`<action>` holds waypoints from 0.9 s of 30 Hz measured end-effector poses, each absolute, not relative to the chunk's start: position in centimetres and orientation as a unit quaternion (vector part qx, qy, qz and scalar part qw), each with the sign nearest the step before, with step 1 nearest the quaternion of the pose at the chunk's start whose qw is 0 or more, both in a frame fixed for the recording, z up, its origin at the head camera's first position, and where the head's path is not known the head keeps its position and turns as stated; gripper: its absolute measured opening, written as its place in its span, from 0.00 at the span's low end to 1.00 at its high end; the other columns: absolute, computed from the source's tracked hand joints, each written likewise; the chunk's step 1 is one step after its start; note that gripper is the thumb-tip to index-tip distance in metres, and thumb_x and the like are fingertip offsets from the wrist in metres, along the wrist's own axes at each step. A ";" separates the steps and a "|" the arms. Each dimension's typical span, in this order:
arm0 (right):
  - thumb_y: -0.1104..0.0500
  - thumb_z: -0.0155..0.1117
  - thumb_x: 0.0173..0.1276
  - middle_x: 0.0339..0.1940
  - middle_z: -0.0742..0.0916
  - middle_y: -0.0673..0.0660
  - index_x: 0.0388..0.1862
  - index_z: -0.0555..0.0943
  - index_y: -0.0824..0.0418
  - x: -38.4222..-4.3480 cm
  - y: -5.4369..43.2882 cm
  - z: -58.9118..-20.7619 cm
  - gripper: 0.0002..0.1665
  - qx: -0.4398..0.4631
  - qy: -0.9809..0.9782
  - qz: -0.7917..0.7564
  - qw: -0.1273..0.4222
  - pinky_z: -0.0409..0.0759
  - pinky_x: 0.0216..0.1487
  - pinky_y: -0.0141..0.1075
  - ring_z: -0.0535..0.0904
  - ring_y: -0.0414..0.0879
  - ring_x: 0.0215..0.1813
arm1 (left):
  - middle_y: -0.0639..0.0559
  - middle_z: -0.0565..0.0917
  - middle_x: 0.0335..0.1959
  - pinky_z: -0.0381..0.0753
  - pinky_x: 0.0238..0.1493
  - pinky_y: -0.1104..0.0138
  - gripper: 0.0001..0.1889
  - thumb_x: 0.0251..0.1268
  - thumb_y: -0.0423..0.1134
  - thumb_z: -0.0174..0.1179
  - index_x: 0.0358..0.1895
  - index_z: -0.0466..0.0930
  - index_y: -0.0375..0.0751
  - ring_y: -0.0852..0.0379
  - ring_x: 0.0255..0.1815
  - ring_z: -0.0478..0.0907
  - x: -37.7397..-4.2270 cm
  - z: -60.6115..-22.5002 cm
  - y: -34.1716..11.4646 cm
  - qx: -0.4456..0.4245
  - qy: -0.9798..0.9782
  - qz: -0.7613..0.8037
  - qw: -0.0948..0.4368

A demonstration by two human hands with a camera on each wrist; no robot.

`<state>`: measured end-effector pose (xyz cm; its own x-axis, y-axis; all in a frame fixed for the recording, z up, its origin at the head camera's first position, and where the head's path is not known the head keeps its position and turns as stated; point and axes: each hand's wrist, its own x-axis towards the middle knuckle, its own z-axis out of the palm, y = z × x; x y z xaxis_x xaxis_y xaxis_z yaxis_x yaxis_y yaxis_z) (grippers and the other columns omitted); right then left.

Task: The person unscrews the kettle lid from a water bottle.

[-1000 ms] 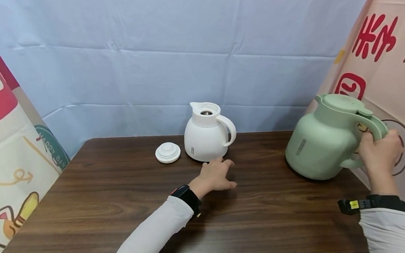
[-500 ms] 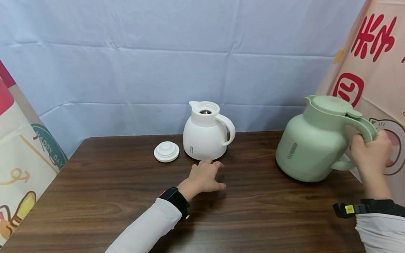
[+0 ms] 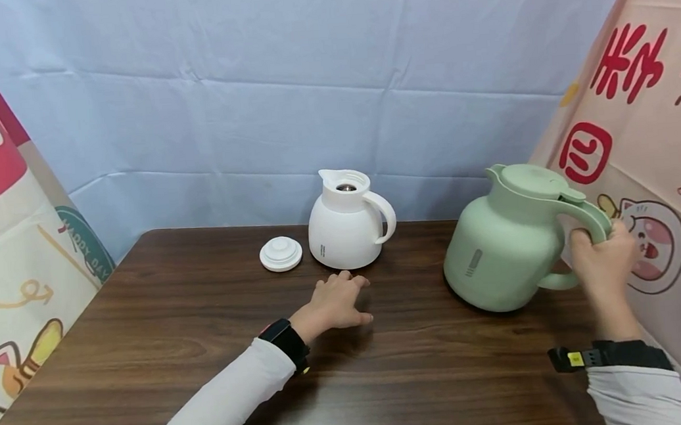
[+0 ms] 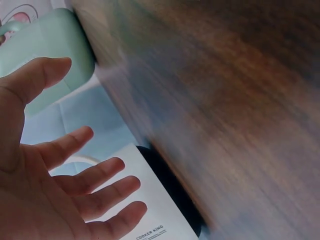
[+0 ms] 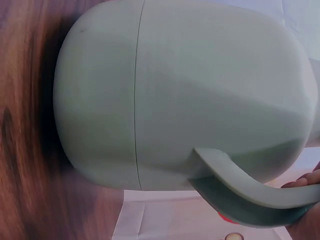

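In the head view a large pale-green thermos jug (image 3: 500, 247), its lid on, leans slightly to the left over the right part of the table. My right hand (image 3: 604, 256) grips its handle. Whether its base touches the wood I cannot tell. A smaller white thermos jug (image 3: 342, 232) stands upright at the back, its mouth uncovered and handle to the right. Left of it lies a round white lid (image 3: 281, 253). My left hand (image 3: 335, 302) hovers in front of the white jug, fingers spread and holding nothing; the left wrist view shows its bare palm (image 4: 35, 205).
The dark wooden table (image 3: 206, 327) ends at a light-blue cloth (image 3: 221, 115) behind the jugs. Printed cloths hang at the left (image 3: 26, 294) and right (image 3: 656, 151), the right one close behind my right hand.
The green jug and my right hand have moved left, toward the white jug. My left hand has drifted left and a little nearer to me. The white jug and lid stay put.
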<state>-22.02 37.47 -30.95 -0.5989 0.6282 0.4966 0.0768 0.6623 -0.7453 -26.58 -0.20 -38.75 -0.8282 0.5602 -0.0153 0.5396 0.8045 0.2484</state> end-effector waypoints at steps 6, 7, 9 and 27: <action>0.67 0.51 0.56 0.12 0.64 0.51 0.22 0.63 0.62 -21.9 36.2 -31.1 0.08 -0.200 -0.818 0.368 0.393 0.55 0.19 0.34 0.56 0.42 0.17 | 0.46 0.72 0.52 0.67 0.44 0.52 0.33 0.52 0.57 0.65 0.61 0.71 0.49 0.46 0.51 0.69 -26.4 -38.9 -0.8 0.291 0.948 0.121 0.045; 0.67 0.52 0.55 0.11 0.64 0.51 0.21 0.64 0.63 -21.9 36.0 -31.1 0.08 -0.198 -0.818 0.367 0.397 0.54 0.19 0.35 0.56 0.42 0.16 | 0.46 0.72 0.52 0.67 0.44 0.52 0.33 0.52 0.57 0.65 0.61 0.71 0.49 0.47 0.51 0.69 -26.4 -39.0 -0.9 0.291 0.948 0.121 0.046; 0.68 0.52 0.54 0.10 0.63 0.50 0.20 0.64 0.63 -21.9 35.6 -31.2 0.08 -0.190 -0.814 0.370 0.406 0.54 0.21 0.35 0.56 0.43 0.16 | 0.46 0.72 0.52 0.68 0.44 0.52 0.33 0.52 0.57 0.65 0.61 0.71 0.49 0.47 0.51 0.69 -26.4 -39.1 -1.1 0.291 0.948 0.121 0.049; 0.69 0.54 0.53 0.10 0.62 0.49 0.17 0.62 0.64 -21.6 31.9 -31.6 0.12 -0.137 -0.789 0.424 0.424 0.55 0.18 0.32 0.55 0.41 0.16 | 0.44 0.71 0.53 0.67 0.45 0.49 0.33 0.52 0.55 0.65 0.61 0.71 0.47 0.45 0.50 0.69 -25.6 -39.3 -3.3 0.299 0.941 0.148 0.056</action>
<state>-21.59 31.88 -31.60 -0.6028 0.5751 0.5531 -0.1437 0.6036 -0.7843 -25.65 -3.29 -39.30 -0.8149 0.5794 -0.0167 0.5462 0.7771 0.3127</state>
